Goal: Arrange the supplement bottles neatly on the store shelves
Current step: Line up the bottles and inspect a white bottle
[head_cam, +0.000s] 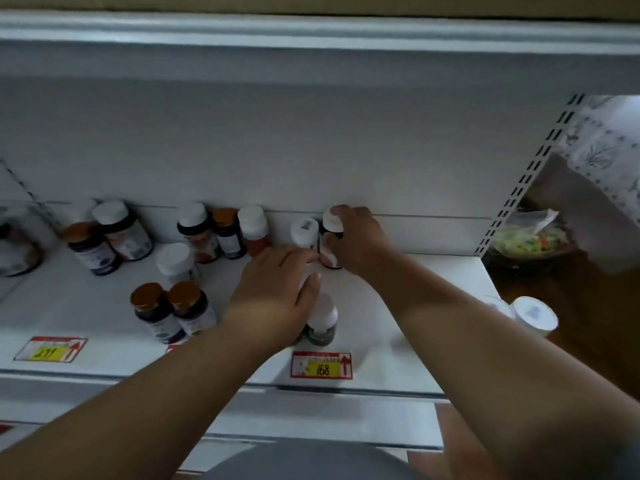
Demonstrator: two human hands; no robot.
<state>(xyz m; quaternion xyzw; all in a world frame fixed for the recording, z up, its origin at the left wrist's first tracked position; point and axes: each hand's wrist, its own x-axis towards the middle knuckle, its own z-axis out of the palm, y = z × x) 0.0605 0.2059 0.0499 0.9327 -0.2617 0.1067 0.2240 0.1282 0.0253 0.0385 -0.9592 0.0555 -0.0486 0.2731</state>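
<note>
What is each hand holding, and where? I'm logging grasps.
Right hand grips a dark white-capped bottle by cap and side. Left hand's grip cannot be told.

Left hand (pixel 277 292) hides a bottle (pixel 320 323) partly.

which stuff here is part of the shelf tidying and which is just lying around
Part of the job:
- dark bottle in the right hand
- white-capped bottle by the left hand
- two gold-capped bottles

Just lying about:
- bagged salad bowl
- white tub
</note>
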